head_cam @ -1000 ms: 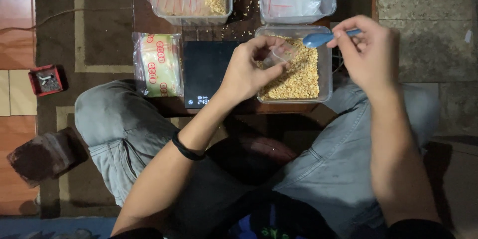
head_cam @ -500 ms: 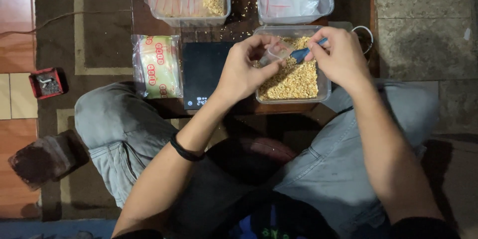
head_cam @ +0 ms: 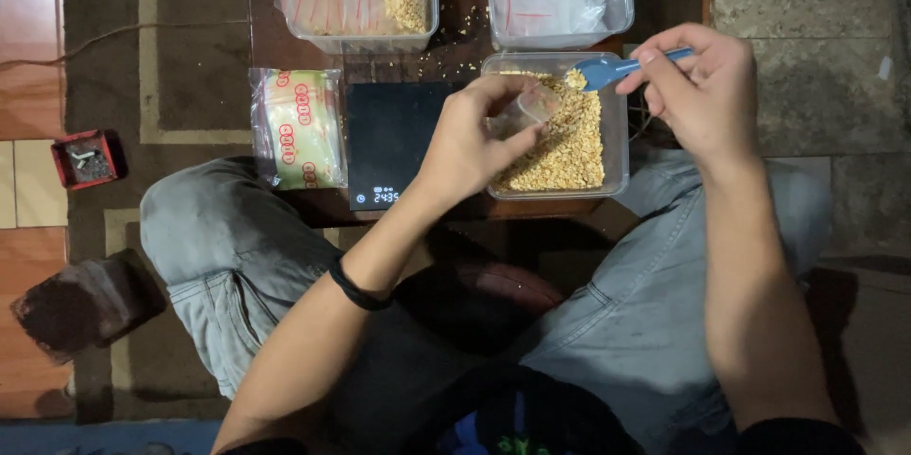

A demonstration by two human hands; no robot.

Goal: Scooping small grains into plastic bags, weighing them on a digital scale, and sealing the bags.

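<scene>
Dim, warm light from above leaves the lap in deep shadow, with soft focus and dark corners.

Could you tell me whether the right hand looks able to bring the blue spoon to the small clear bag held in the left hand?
Probably yes: the right hand holds the spoon just beside the bag in the left hand, nothing between.

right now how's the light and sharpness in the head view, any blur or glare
Head view: dim warm light, dark between the knees; right hand and blue spoon slightly soft; left hand sharper; scale display glows; faint sheen on the clear tub.
</scene>
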